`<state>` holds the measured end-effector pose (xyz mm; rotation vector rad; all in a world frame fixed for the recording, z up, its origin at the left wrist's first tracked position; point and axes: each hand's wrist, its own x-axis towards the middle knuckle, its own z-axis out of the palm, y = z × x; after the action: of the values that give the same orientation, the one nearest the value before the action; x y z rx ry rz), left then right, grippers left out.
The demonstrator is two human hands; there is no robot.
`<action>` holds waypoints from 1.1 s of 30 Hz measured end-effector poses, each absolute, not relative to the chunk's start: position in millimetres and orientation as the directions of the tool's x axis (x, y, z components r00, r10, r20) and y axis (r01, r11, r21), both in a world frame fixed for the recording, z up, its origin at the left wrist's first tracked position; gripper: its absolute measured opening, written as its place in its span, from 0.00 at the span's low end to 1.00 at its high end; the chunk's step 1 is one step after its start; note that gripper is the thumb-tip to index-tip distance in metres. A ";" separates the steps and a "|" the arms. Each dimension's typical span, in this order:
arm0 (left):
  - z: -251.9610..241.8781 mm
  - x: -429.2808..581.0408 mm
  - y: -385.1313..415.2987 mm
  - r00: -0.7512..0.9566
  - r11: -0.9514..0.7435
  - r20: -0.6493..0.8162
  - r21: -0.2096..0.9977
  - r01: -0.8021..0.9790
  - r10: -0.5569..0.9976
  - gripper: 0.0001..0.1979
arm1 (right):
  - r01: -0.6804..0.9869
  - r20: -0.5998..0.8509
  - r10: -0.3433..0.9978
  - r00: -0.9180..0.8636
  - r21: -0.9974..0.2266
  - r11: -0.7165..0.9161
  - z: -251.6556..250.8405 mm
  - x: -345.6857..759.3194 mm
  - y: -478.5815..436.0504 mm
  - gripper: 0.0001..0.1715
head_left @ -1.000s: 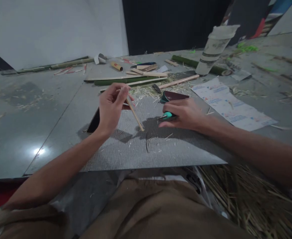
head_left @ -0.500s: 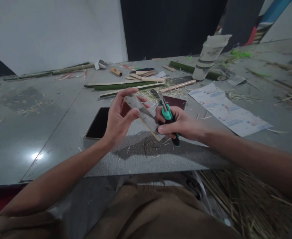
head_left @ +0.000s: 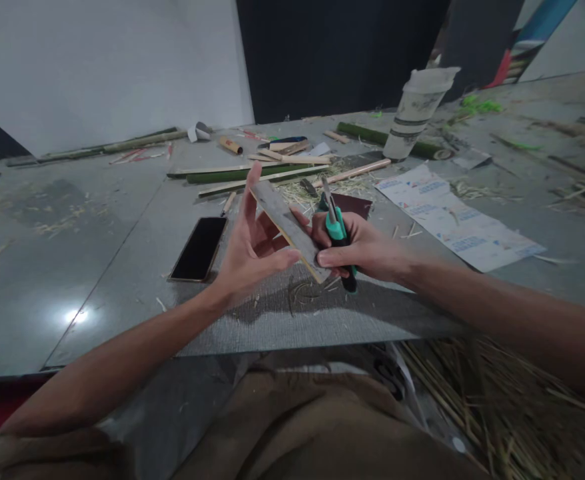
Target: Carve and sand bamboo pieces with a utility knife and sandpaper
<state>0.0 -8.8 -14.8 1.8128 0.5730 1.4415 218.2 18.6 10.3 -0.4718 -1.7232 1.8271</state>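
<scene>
My right hand (head_left: 360, 248) is closed round pliers (head_left: 339, 230) with teal and black handles, their metal jaws pointing up and away. Its thumb and fingers also pinch the lower corner of a thin, flat grey board (head_left: 292, 227) with a pale yellowish edge. The board is tilted above the table. My left hand (head_left: 252, 243) is spread open at the board's left side, thumb along the near edge; some of its fingers are hidden behind the board. A black-screened phone (head_left: 198, 249) lies flat to the left of that hand.
The grey table (head_left: 102, 287) carries bamboo strips (head_left: 252, 175), pale shavings (head_left: 300, 193) and a green bamboo stick (head_left: 362, 133). A paper cup (head_left: 417, 117) stands behind a printed paper sheet (head_left: 462, 220). More thin strips (head_left: 477, 400) lie below the table's near edge, at right.
My left fingers have loosened from the board and spread apart, with the thumb moving down along its edge. The right hand keeps the pliers and board almost in place. More of the phone shows.
</scene>
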 end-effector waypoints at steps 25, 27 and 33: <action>-3.6 -21.4 -1.4 0.270 -0.694 0.644 0.615 0.375 0.716 0.20 | 0.597 0.296 0.532 -0.793 0.204 0.776 19.0 241.7 39.2 0.42; -2.5 -20.1 -3.3 0.301 -0.708 0.646 0.586 0.393 0.701 0.20 | 0.596 0.296 0.532 -0.793 0.194 0.779 18.5 239.7 38.1 0.43; -0.6 -18.7 -6.1 0.333 -0.731 0.662 0.514 0.449 0.671 0.19 | 0.613 0.270 0.556 -0.786 0.220 0.759 12.1 232.6 34.5 0.46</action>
<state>-18.7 -6.1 -0.6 2.3597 1.0134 1.3486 232.6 34.5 12.1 -0.9294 -2.7668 -0.4443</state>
